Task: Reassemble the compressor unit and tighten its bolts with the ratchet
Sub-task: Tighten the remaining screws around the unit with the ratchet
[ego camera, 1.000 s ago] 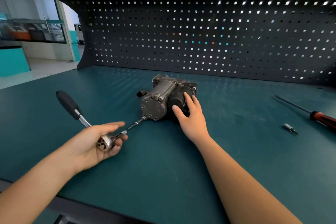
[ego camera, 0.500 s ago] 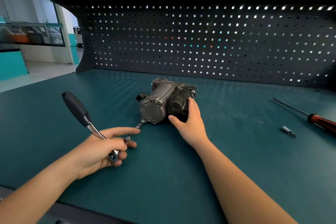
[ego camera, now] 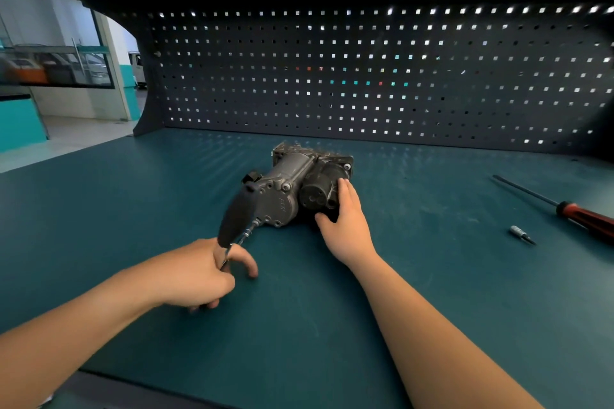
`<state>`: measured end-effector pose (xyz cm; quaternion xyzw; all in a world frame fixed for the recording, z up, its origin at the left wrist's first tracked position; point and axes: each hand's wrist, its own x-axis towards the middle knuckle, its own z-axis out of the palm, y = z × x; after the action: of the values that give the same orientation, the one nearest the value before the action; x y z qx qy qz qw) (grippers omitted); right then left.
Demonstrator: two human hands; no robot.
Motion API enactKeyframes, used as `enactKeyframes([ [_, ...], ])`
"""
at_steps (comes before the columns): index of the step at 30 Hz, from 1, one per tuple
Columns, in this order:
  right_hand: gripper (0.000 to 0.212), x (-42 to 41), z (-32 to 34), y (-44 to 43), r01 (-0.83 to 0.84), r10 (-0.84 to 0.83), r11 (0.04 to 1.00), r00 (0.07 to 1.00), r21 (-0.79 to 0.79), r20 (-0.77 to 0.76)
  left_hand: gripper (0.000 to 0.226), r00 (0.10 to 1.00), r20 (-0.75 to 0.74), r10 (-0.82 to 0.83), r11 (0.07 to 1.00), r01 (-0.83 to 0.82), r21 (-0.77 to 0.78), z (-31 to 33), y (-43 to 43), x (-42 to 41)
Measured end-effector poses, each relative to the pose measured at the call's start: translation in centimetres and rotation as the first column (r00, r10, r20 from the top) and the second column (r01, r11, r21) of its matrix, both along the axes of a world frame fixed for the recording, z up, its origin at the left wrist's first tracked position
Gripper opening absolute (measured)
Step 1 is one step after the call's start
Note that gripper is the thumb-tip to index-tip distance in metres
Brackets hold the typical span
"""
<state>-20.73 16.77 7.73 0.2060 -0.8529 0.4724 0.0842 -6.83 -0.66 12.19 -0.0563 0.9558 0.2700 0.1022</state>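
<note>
Ratchet (ego camera: 237, 219) meets compressor unit (ego camera: 289, 189) on the bench (ego camera: 116, 216), head view.
Our left hand (ego camera: 199, 272) curls round the ratchet head; its extension runs ahead-right to a low bolt on the unit's near face. Our right hand (ego camera: 345, 226), nearer, lies flat on it. We count one ratchet, one unit, one screwdriver (ego camera: 581, 219), one loose bit (ego camera: 522, 235).

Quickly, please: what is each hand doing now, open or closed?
Left hand: closed, gripping the ratchet near its head.
Right hand: open, resting on the compressor unit.
</note>
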Motion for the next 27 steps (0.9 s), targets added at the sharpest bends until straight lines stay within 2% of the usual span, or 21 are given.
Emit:
enactKeyframes([
  [3,0.071,0.0,0.0,0.0,-0.003,0.003,1.000,1.000,0.001,0.004,0.034,0.999,0.031,-0.018,0.996,0.021,-0.082,0.1,0.3,-0.2],
  [6,0.071,0.0,0.0,0.0,-0.006,0.006,1.000,1.000,-0.006,0.010,0.038,1.000,0.003,0.005,0.998,-0.004,-0.065,-0.1,0.0,0.0],
  [8,0.072,0.1,0.1,0.0,-0.004,0.004,1.000,1.000,-0.011,0.012,0.044,0.998,-0.040,0.042,0.999,-0.041,0.024,-0.5,-0.3,0.0],
  [11,0.074,0.2,0.1,0.0,-0.005,0.005,1.000,1.000,-0.023,0.023,0.047,0.985,-0.106,0.137,0.959,-0.105,0.264,-1.1,-0.7,0.2],
  [13,0.075,0.2,0.2,0.0,-0.003,0.003,1.000,1.000,-0.028,0.028,0.039,0.966,-0.136,0.219,0.896,-0.144,0.420,-1.3,-0.9,0.4],
  [17,0.075,0.3,0.2,-0.1,0.002,-0.002,1.000,1.000,-0.031,0.027,0.023,0.909,-0.176,0.379,0.769,-0.203,0.606,-2.0,-1.2,0.7],
  [18,0.075,0.2,0.2,0.0,0.002,-0.001,0.999,1.000,-0.032,0.028,0.021,0.887,-0.156,0.434,0.706,-0.228,0.671,-2.1,-1.3,0.7],
  [20,0.075,0.2,0.1,0.0,-0.003,0.004,0.999,0.999,-0.040,0.031,0.018,0.844,-0.060,0.532,0.519,-0.270,0.811,-2.0,-1.8,0.7],
  [22,0.075,0.3,0.1,0.0,-0.009,0.011,0.999,0.999,-0.054,0.034,0.021,0.828,0.039,0.560,0.363,-0.287,0.886,-1.7,-2.2,0.7],
  [24,0.075,0.4,0.2,0.0,-0.011,0.013,0.998,0.999,-0.060,0.035,0.024,0.838,0.081,0.540,0.309,-0.287,0.907,-1.6,-2.5,0.8],
  [27,0.076,0.5,0.3,0.0,-0.012,0.013,0.998,0.999,-0.054,0.034,0.030,0.849,0.101,0.519,0.275,-0.278,0.920,-1.7,-2.5,0.9],
])
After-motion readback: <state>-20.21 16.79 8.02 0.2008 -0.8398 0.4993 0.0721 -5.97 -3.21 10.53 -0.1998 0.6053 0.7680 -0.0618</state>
